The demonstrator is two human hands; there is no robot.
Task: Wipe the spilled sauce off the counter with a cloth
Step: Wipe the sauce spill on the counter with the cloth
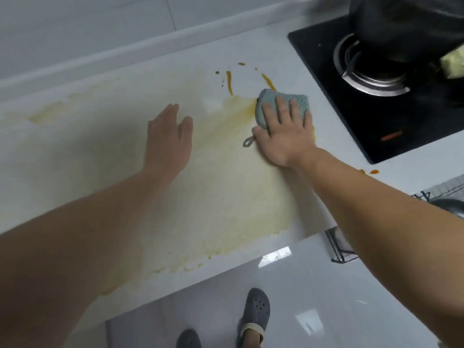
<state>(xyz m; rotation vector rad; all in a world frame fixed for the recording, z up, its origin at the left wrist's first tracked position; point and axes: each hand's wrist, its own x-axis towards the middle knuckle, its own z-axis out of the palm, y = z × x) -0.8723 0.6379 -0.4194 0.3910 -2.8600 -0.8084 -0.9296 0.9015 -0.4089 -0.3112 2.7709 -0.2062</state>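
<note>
- The sauce lies on the white counter as thick orange streaks and drops at about 11 to 12 o'clock from the cloth, with a thin yellow film smeared wide from 7 to 9 o'clock of it, down to the counter's front edge.
- The cloth, a blue-green knitted pad with a hanging loop, sits flat on the counter at the right end of the smear, just beside the black hob at 3 o'clock.
- The right hand presses on the cloth with fingers straight and spread, palm down; the cloth shows past the fingertips at 12 o'clock of the hand.
- The left hand is flat and relaxed, holding nothing, over the film at 9 o'clock from the cloth; whether it touches the counter I cannot tell.
- To wipe well, I judge: keep the palm's weight even, push up through the thick streaks first, gather inward and not outward, then turn to a clean face, since the film suggests the cloth spreads as much as it lifts.
- More drops lie near the hob's front corner, at 4 o'clock.
</note>
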